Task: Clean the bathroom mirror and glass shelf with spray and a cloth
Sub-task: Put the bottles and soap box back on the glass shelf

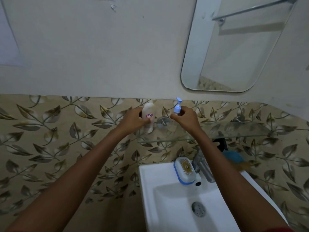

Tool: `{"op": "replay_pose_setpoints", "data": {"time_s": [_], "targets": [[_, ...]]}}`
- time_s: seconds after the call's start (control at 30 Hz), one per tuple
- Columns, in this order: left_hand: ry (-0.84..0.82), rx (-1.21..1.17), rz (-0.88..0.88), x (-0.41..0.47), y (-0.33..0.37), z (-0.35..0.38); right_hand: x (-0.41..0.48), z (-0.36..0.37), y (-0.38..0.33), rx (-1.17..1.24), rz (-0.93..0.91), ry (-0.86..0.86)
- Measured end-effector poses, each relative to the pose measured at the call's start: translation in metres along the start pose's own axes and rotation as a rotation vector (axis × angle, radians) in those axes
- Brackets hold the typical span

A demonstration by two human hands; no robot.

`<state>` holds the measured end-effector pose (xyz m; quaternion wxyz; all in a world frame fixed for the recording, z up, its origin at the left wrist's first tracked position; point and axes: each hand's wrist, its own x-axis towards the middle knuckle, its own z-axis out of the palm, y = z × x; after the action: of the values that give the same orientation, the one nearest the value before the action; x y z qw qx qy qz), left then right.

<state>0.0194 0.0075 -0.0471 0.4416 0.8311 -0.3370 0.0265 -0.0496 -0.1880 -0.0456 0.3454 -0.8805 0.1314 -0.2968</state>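
Note:
A glass shelf (234, 137) runs along the leaf-patterned tile wall, under a rounded mirror (234, 52) at the upper right. My left hand (133, 119) grips a white tube bottle (148, 113) with a small red-bordered label, at the shelf's left end. My right hand (185, 118) holds a clear pump bottle with a blue pump head (177, 108) just to the right of it. A blue cloth (233, 157) and a dark spray trigger (220, 144) show below the shelf, partly hidden behind my right forearm.
A white sink (167, 206) sits below, with a metal tap (203, 164) and a white and blue soap dish (184, 169) on its back rim. A round metal shelf bracket (163, 121) is between my hands. The mirror reflects a towel rail.

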Motion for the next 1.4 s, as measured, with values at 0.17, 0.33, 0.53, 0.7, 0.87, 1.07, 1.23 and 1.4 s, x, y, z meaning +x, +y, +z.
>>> {"op": "replay_pose_setpoints", "data": {"time_s": [0.17, 0.33, 0.53, 0.7, 0.87, 1.07, 1.23, 1.4], "targets": [[-0.011, 0.023, 0.0, 0.001, -0.001, 0.001, 0.001, 0.002, 0.001, 0.008, 0.013, -0.045], [0.018, 0.034, 0.008, 0.001, -0.002, 0.004, -0.001, 0.003, 0.007, 0.011, 0.009, -0.089], [0.105, -0.091, 0.006, -0.003, 0.001, 0.012, -0.008, 0.0, 0.011, -0.036, 0.023, -0.044], [0.405, 0.153, 0.197, -0.019, 0.028, 0.027, -0.048, -0.013, 0.017, 0.018, -0.024, 0.193], [0.532, 0.263, 0.579, -0.058, 0.056, 0.057, -0.104, -0.014, 0.04, 0.006, -0.113, 0.491], [0.313, 0.272, 0.524, -0.096, 0.017, 0.111, -0.138, 0.021, 0.119, -0.017, 0.298, 0.223], [0.111, 0.331, 0.304, -0.098, -0.022, 0.132, -0.136, 0.053, 0.174, -0.191, 0.508, -0.127], [0.031, 0.356, 0.212, -0.097, -0.029, 0.137, -0.135, 0.075, 0.197, -0.252, 0.649, -0.21]]}}
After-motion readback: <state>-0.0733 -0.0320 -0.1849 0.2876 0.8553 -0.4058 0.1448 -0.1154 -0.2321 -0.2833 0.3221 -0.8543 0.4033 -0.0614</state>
